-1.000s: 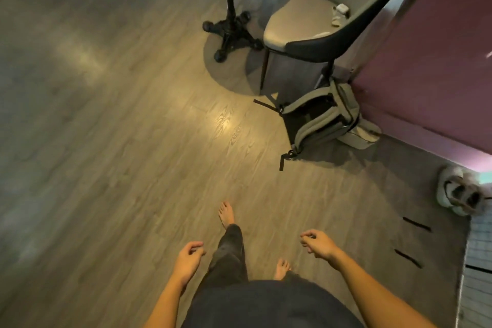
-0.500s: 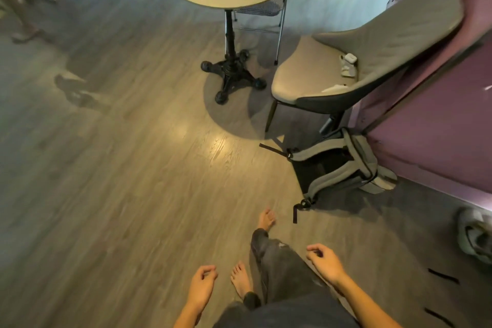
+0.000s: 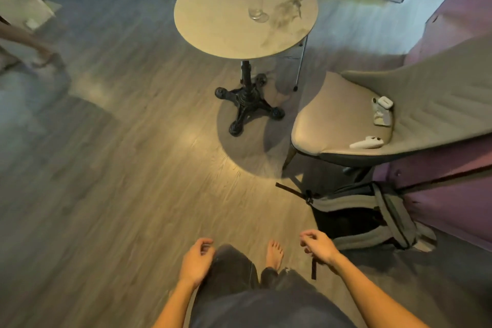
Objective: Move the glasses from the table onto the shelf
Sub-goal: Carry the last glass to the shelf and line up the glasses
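One clear tall glass [image 3: 256, 5] stands upright near the middle of a round beige table [image 3: 213, 26] on a black pedestal base [image 3: 249, 104], far ahead of me. My left hand [image 3: 196, 261] hangs low by my left thigh, fingers loosely curled, holding nothing. My right hand [image 3: 318, 246] hangs at the same height on the right, fingers also loosely curled and empty. Both hands are well short of the table. No shelf is in view.
A grey padded chair [image 3: 346, 114] with small white items on its seat stands right of the table. A grey and black backpack [image 3: 372, 216] lies on the wooden floor below it, against a pink wall [image 3: 452, 194]. A metal chair leg [image 3: 300, 66] shows behind the table.
The view has lifted and I have stepped forward: the table top and the glass on it have come fully into view. Both hands stay low and empty.
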